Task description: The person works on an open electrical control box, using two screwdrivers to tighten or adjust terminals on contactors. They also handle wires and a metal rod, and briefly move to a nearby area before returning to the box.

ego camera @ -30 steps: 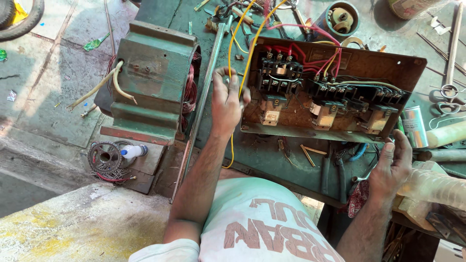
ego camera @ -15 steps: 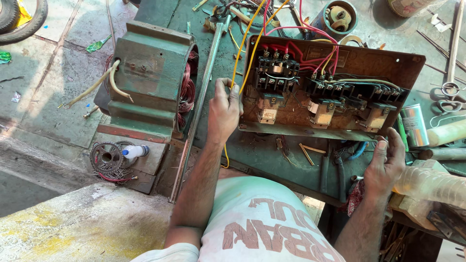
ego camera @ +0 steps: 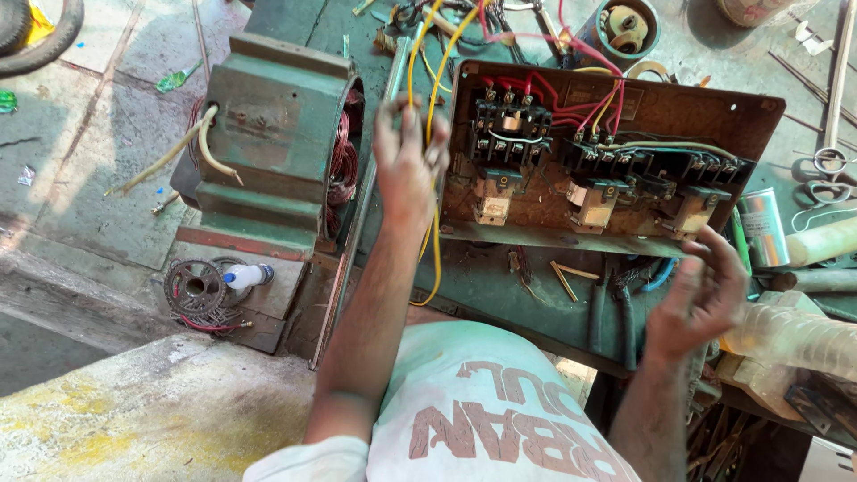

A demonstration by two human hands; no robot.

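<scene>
Head view: the left hand (ego camera: 406, 165) has lifted off the left edge of the rusty control panel (ego camera: 607, 161), where it rested a second ago, and now pinches the yellow wires (ego camera: 435, 98) beside the green motor stator (ego camera: 268, 143). The right hand (ego camera: 701, 295) has risen from the bench (ego camera: 500, 286) below the panel's lower right corner, fingers spread, holding nothing. Judged: attention has moved from panel to wiring.

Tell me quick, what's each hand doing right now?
Left hand: closed on the yellow wires.
Right hand: open, empty, below the panel.
</scene>
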